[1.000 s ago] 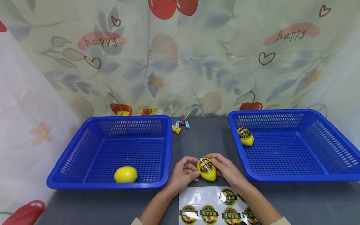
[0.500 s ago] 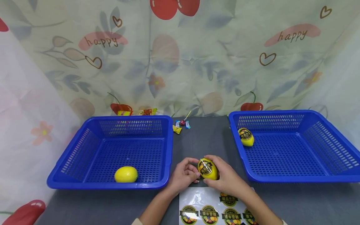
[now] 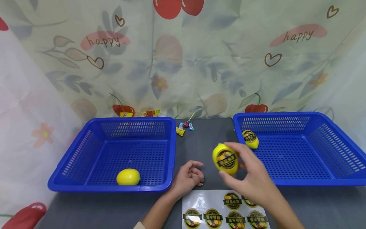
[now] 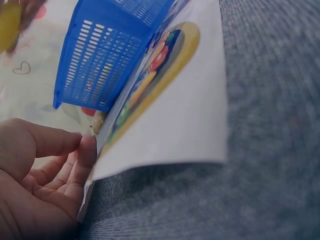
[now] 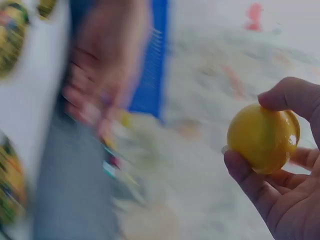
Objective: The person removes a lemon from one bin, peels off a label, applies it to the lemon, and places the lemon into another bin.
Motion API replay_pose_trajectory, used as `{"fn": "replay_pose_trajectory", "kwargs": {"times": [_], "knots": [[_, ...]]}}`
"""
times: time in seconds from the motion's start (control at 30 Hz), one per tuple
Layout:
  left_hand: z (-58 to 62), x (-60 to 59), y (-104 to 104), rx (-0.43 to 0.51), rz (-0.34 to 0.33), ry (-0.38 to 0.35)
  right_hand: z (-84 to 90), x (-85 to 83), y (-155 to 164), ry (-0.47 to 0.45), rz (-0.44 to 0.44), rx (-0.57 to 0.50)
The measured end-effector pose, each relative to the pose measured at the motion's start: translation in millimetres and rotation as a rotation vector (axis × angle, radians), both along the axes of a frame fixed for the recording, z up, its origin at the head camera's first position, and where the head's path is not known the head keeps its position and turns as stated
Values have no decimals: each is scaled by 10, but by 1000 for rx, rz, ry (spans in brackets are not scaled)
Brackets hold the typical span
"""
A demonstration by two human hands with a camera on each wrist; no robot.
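Note:
My right hand (image 3: 246,171) grips a yellow lemon with a round dark label (image 3: 225,158) and holds it in the air between the two baskets; in the right wrist view the lemon (image 5: 263,138) sits between thumb and fingers of the right hand (image 5: 272,165). My left hand (image 3: 187,178) rests on the grey table with loosely curled fingers, holding nothing, beside the sticker sheet (image 3: 223,211). In the left wrist view the left hand (image 4: 40,180) touches the sheet's (image 4: 165,115) edge.
A blue basket on the left (image 3: 85,152) holds a plain lemon (image 3: 128,176). The blue basket on the right (image 3: 328,149) holds a labelled lemon (image 3: 250,139). Wrapped sweets (image 3: 184,126) lie at the back of the grey table (image 3: 200,143), against a patterned curtain.
My right hand has lifted the labelled lemon off the table and carried it up and to the right. My left hand has let go of it and stays on the table.

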State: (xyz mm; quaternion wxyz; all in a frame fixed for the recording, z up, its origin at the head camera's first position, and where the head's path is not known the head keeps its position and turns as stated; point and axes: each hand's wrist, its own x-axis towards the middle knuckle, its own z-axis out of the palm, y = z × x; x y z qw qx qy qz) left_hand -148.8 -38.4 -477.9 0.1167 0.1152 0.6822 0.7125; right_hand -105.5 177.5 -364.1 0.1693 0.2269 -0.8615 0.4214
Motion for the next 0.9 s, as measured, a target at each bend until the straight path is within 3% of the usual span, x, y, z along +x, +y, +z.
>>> {"fn": "replay_pose_trajectory", "kwargs": {"times": [0.07,0.13,0.23,0.33,0.57,0.9], "knots": [[4,-4,4,-4,-5,2,127,5,198,46,-77,-14],[2,-7,7,-11,-7,7,196,-22,426,28,-178,19],[2,-5,8,-20,-6,13,196,-114,769,-64,-296,129],[1,2,9,-25,-4,15,115,-235,1014,-203,-350,260],[-13,2,17,-31,4,18,-99,-420,1169,-445,-280,494],[11,12,12,-27,9,16,-166,-507,1170,-641,-167,542]]}}
